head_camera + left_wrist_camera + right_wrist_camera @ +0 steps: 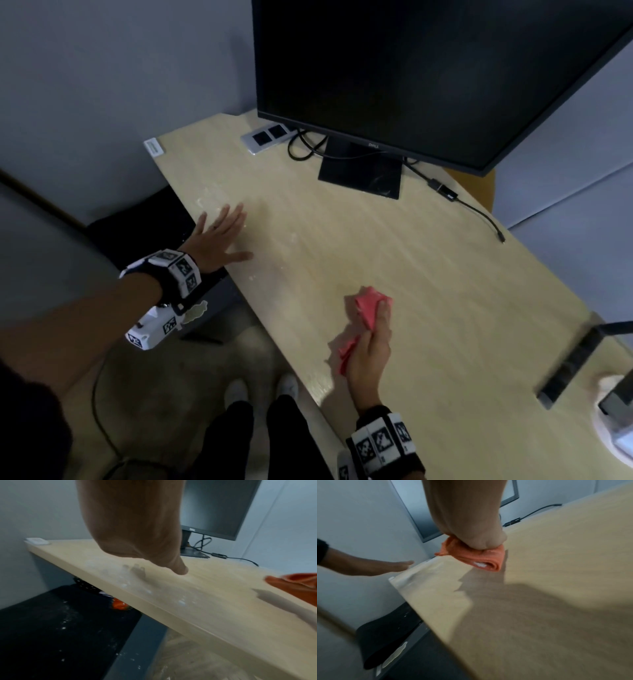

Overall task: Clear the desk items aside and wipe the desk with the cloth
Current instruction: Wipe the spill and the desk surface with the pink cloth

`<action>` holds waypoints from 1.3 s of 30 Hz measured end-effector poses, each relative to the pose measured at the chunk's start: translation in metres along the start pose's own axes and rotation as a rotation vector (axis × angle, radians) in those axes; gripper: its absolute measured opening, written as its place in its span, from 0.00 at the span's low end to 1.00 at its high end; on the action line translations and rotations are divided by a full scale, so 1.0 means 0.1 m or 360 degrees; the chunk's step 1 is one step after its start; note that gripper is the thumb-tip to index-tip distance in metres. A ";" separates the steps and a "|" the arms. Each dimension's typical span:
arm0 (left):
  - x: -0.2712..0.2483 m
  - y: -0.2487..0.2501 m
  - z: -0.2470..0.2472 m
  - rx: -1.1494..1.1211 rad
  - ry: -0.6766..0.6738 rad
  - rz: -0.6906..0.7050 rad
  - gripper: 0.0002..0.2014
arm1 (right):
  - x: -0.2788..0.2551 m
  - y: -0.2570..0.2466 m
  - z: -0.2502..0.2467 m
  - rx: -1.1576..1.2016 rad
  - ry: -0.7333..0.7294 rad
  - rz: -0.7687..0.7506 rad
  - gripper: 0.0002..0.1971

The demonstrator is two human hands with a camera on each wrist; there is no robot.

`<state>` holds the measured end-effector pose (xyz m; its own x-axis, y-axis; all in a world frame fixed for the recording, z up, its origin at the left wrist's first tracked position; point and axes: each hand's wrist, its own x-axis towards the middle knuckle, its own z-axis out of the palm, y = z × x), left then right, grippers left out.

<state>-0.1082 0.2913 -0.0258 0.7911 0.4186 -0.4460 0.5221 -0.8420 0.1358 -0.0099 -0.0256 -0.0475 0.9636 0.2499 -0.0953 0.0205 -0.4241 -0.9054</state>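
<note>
A light wooden desk (428, 274) fills the middle of the head view. My right hand (371, 346) grips a crumpled pink-orange cloth (368, 305) near the desk's front edge; the cloth (481, 558) is bunched under my fist in the right wrist view. My left hand (222, 236) lies flat with straight, spread fingers over the desk's left edge and holds nothing. Whitish smears and specks (126, 585) mark the wood beside it. In the left wrist view the thumb (180, 568) touches the desk (223, 608), and the cloth (295, 584) shows at the right.
A black monitor (428, 68) on its stand (359, 174) occupies the back of the desk, with cables (479, 212) trailing right. A socket plate (265, 137) sits at the back left. A black chair (60, 628) stands below the left edge. Dark and white items (582, 370) sit at the right.
</note>
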 end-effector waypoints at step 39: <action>0.43 -1.44 0.06 -0.0134 0.0090 -0.0163 0.45 | 0.95 -0.87 2.63 -0.1247 -0.0020 -0.0022 0.32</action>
<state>-0.1513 0.4286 -0.0695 0.7479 0.5214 -0.4109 0.6240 -0.7633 0.1672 0.0102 0.2640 -0.0863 0.9589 0.2673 -0.0947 0.2191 -0.9103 -0.3512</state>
